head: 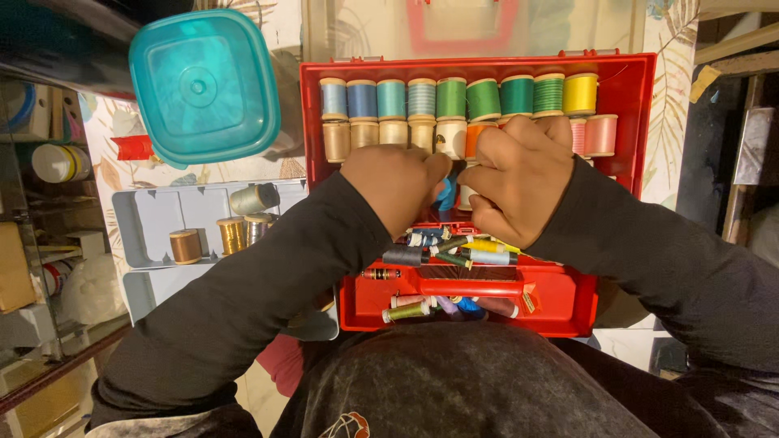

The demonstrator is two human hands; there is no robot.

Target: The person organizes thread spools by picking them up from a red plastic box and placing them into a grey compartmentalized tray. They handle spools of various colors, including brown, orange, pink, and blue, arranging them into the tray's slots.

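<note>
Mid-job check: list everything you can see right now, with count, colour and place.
sewing box: one, red, centre, open
upright spools: two rows, blues, greens, yellow, tans, pinks, back of the box
loose spools: several, mixed colours, front of the box
blue item: one, small, pinched between both hands; kind unclear
container lid: one, teal, upper left
grey tray: one, left, holding four metallic spools
left hand: over the box, on the blue item
right hand: beside it, same grip

Thread spools (454,99) in case (633,122); tray (146,219) left.
</note>
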